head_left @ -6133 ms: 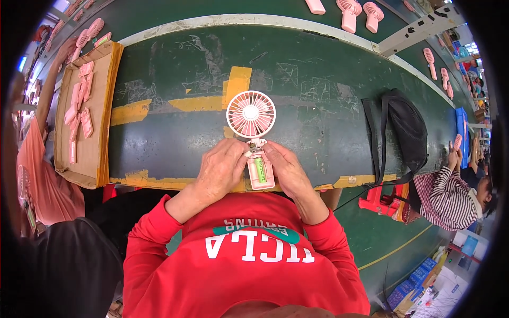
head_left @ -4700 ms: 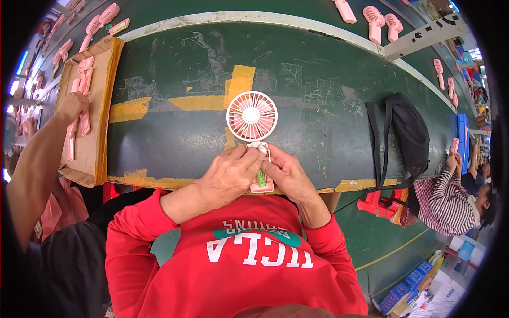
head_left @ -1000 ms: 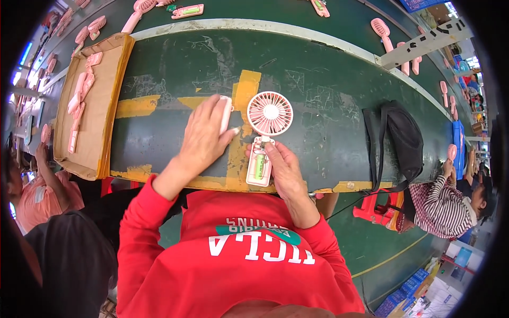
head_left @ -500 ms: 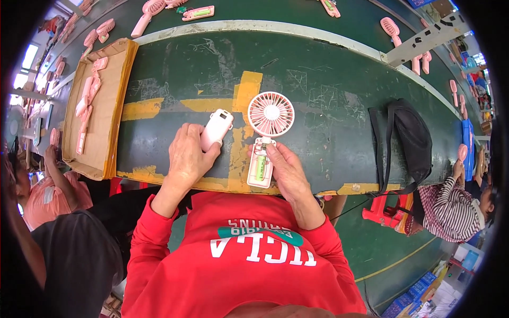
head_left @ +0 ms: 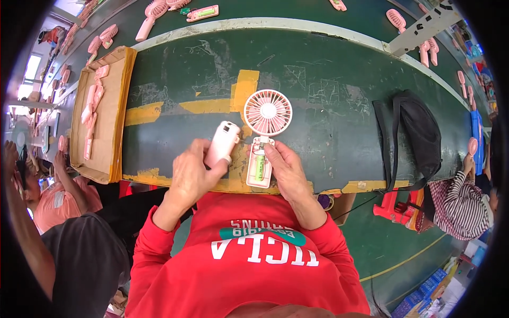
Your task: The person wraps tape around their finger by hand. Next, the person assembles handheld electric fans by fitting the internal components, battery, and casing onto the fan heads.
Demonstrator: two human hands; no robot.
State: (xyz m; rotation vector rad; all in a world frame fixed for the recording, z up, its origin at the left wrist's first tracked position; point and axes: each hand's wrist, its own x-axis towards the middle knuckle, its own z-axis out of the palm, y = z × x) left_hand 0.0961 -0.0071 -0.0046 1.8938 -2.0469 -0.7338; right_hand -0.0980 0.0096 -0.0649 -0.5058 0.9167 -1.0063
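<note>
My left hand (head_left: 192, 168) is closed on a pale pink handle cover (head_left: 223, 142), which it holds tilted just above the bench, with a small dark window near its top end. Beside it, my right hand (head_left: 285, 168) grips the handle of a small pink handheld fan (head_left: 268, 112). The fan's round grille points away from me, and its handle is uncovered on the upper side. Inside that handle a green battery cell (head_left: 259, 167) and some thin wires show. Cover and fan are a short gap apart.
A cardboard tray (head_left: 117, 114) with several pink parts stands at the left. A black bag (head_left: 416, 139) lies at the right. Beyond the bench's pale metal rail (head_left: 254, 23), more pink fans lie on a green surface. Other people sit at both sides; a red stool (head_left: 395, 209) is at the right.
My left hand has moved slightly nearer to me and right with the cover, closer to the fan. The right hand and fan have barely moved. The whole view has shifted a little.
</note>
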